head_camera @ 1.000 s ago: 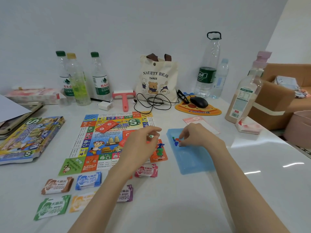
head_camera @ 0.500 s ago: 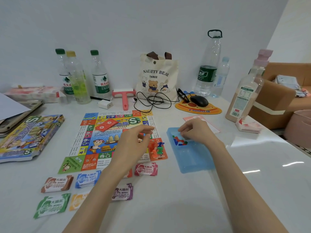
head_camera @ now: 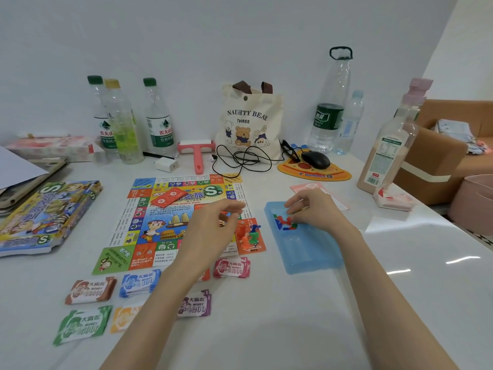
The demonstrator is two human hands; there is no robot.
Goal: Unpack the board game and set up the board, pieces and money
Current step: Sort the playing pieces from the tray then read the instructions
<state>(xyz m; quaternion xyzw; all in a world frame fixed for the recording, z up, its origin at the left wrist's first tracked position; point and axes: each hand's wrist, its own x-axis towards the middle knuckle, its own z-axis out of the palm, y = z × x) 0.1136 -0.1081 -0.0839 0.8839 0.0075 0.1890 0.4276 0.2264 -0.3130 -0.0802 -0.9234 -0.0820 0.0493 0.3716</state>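
The colourful game board (head_camera: 165, 217) lies flat in the middle of the white table. A red card stack (head_camera: 168, 197) sits on it, and orange, green and blue pawns (head_camera: 249, 236) stand on its near right corner. My left hand (head_camera: 210, 228) hovers over the board's right side with thumb and forefinger curled together; whether it holds anything is hidden. My right hand (head_camera: 309, 212) reaches into the blue plastic tray (head_camera: 304, 252), fingertips pinching at the small red, green and blue pieces (head_camera: 282, 222). Several money stacks (head_camera: 90, 289) lie in front of the board. The game box (head_camera: 45, 212) is at left.
Water bottles (head_camera: 157, 121), a pink lint roller (head_camera: 197, 156), a bear tote bag (head_camera: 248, 121), a black cable (head_camera: 240, 161) and a mouse (head_camera: 316, 159) on a pizza pad line the back. A tall bottle (head_camera: 384, 150) and tissue pack (head_camera: 392, 200) stand at right.
My left hand has drawn back a little to the left over the board. My right hand stays in the blue tray, fingers working at the small pieces.
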